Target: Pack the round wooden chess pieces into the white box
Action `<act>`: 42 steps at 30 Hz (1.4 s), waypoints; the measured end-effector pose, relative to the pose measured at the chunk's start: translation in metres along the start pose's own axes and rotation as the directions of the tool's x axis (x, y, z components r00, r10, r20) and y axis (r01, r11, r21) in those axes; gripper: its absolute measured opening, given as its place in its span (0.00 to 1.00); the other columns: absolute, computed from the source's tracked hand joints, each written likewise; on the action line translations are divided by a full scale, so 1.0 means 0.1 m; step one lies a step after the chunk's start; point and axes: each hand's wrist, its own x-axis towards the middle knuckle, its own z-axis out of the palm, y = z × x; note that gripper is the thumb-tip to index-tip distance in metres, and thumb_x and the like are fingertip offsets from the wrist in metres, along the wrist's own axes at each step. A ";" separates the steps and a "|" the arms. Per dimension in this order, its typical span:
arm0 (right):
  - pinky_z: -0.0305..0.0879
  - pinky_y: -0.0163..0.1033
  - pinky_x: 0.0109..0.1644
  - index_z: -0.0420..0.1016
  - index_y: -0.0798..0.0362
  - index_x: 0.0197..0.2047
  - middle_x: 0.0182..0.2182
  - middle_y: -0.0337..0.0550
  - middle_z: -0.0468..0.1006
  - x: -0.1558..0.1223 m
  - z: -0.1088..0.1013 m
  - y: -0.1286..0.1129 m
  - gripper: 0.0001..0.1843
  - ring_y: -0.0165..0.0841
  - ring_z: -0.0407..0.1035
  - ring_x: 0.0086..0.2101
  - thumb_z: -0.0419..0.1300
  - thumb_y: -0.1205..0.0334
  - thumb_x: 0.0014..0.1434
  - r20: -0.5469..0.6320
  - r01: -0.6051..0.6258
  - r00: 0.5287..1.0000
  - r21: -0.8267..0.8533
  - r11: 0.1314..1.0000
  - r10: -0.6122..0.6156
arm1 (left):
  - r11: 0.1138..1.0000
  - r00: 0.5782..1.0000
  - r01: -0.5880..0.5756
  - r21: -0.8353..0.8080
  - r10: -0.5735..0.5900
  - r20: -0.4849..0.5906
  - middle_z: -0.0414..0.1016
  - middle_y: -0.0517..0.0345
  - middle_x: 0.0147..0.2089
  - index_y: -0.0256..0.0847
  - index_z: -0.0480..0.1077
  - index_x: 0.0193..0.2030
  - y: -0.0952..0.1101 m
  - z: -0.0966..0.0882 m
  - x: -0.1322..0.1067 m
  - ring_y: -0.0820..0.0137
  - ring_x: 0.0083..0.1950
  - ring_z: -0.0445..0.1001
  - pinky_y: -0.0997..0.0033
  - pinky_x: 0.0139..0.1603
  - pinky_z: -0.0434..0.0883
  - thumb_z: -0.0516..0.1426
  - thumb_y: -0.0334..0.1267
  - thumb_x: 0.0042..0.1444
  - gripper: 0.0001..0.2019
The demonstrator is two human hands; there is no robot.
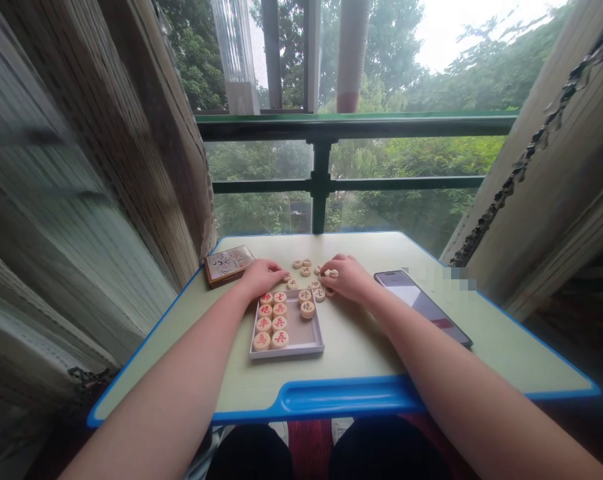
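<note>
And there you were, both hands out at the far edge of the shallow white rectangular tray (287, 352) on the pale, blue-edged desk (511, 367)! Take that tray as the clock's centre: the loose round wooden discs with dark characters (320, 295) lay scattered between twelve and one, just beyond its rim. Your left hand (264, 277) came in at eleven, fingers curled nearly together beside a disc; whether they gripped it, you couldn't tell. Your right hand (351, 279) arched in from between one and two, fingers bent low among the pieces, their hold hidden too.

Step in hand, by the look of it: handling the loose discs beside a part-filled tray. The next move, I judged, called for a clean pinch on one disc without nudging its neighbours.

Now the lettering! The red-marked wooden discs (280, 323) filled two columns on the tray's nine-o'clock side: 車, 馬, 士 and three 兵 among them. At one, the dark-marked pair inside (308, 309) seemed to read 將 and 炮. The flat reddish-brown box (230, 265) near ten carried dark script, too small to read; at three, the dark-framed phone (421, 303) showed no legible brand.
</note>
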 end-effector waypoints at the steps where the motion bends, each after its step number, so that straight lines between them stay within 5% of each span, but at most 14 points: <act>1: 0.58 0.39 0.48 0.77 0.49 0.39 0.40 0.47 0.71 0.00 0.00 0.00 0.12 0.37 0.63 0.41 0.57 0.58 0.52 0.000 -0.013 1.000 0.009 1.000 0.013 | 1.000 1.000 0.001 -0.001 -0.001 -0.001 0.77 0.52 0.32 0.38 0.75 0.31 -0.01 0.00 0.00 0.63 0.36 0.72 0.67 0.37 0.64 0.59 0.47 0.42 0.14; 11: 0.58 0.40 0.48 0.77 0.53 0.36 0.38 0.48 0.75 0.00 -0.07 -0.07 0.11 0.40 0.64 0.44 0.59 0.59 0.49 0.051 -0.094 0.994 0.039 0.995 0.092 | 0.994 1.000 -0.016 -0.104 0.015 -0.010 0.77 0.52 0.32 0.37 0.75 0.32 -0.03 -0.01 -0.01 0.65 0.36 0.71 0.68 0.38 0.64 0.61 0.48 0.40 0.16; 18: 0.61 0.33 0.35 0.72 0.54 0.39 0.37 0.43 0.76 -0.07 -0.18 -0.09 0.13 0.31 0.68 0.35 0.59 0.63 0.48 -0.001 -0.154 0.987 0.240 0.958 0.159 | 0.991 1.000 -0.013 -0.133 0.016 0.023 0.77 0.52 0.34 0.38 0.75 0.33 -0.10 -0.04 0.02 0.64 0.38 0.72 0.67 0.39 0.64 0.61 0.52 0.38 0.20; 22: 0.60 0.32 0.31 0.72 0.52 0.40 0.36 0.39 0.76 -0.24 -0.33 -0.30 0.15 0.28 0.66 0.30 0.61 0.60 0.47 0.093 0.104 0.986 0.326 0.939 -0.142 | 0.990 0.999 -0.020 -0.140 0.024 0.027 0.77 0.52 0.34 0.37 0.75 0.34 -0.10 -0.04 0.00 0.64 0.37 0.71 0.67 0.38 0.64 0.61 0.53 0.36 0.22; 25: 0.60 0.34 0.38 0.75 0.52 0.35 0.33 0.39 0.75 -0.40 -0.37 -0.51 0.09 0.29 0.66 0.33 0.61 0.65 0.47 0.160 0.371 0.882 0.342 0.863 -0.443 | 0.986 0.998 -0.033 -0.164 0.042 0.047 0.77 0.52 0.33 0.36 0.75 0.34 -0.08 -0.04 0.00 0.65 0.36 0.71 0.68 0.38 0.64 0.61 0.53 0.36 0.22; 28: 0.60 0.34 0.38 0.76 0.54 0.32 0.30 0.41 0.73 -0.49 -0.33 -0.65 0.06 0.29 0.65 0.31 0.62 0.68 0.47 0.220 0.508 0.777 0.332 0.794 -0.589 | 0.984 0.998 -0.034 -0.173 0.043 0.050 0.77 0.52 0.33 0.36 0.75 0.33 -0.08 -0.04 -0.01 0.65 0.36 0.71 0.68 0.38 0.64 0.62 0.53 0.36 0.22; 30: 0.60 0.35 0.37 0.76 0.55 0.32 0.30 0.42 0.72 -0.52 -0.29 -0.67 0.07 0.29 0.64 0.31 0.63 0.68 0.46 0.233 0.523 0.768 0.309 0.794 -0.597 | 0.986 0.998 -0.038 -0.165 0.046 0.044 0.77 0.52 0.33 0.36 0.75 0.33 -0.08 -0.05 -0.01 0.65 0.36 0.71 0.68 0.39 0.64 0.62 0.52 0.36 0.21; 37: 0.57 0.41 0.44 0.78 0.52 0.30 0.32 0.43 0.68 -0.49 -0.21 -0.61 0.07 0.34 0.61 0.36 0.66 0.63 0.43 0.181 0.456 0.850 0.217 0.863 -0.494 | 0.988 0.998 -0.031 -0.148 0.039 0.053 0.77 0.53 0.33 0.36 0.75 0.33 -0.06 -0.06 -0.03 0.65 0.36 0.71 0.68 0.39 0.63 0.62 0.53 0.36 0.22; 42: 0.57 0.41 0.43 0.77 0.53 0.28 0.31 0.44 0.66 -0.49 -0.18 -0.59 0.07 0.35 0.59 0.36 0.66 0.60 0.44 0.185 0.459 0.852 0.186 0.869 -0.490 | 0.985 0.997 -0.038 -0.170 0.050 0.066 0.76 0.53 0.33 0.36 0.75 0.33 -0.08 -0.05 -0.02 0.65 0.36 0.70 0.68 0.37 0.63 0.62 0.54 0.36 0.23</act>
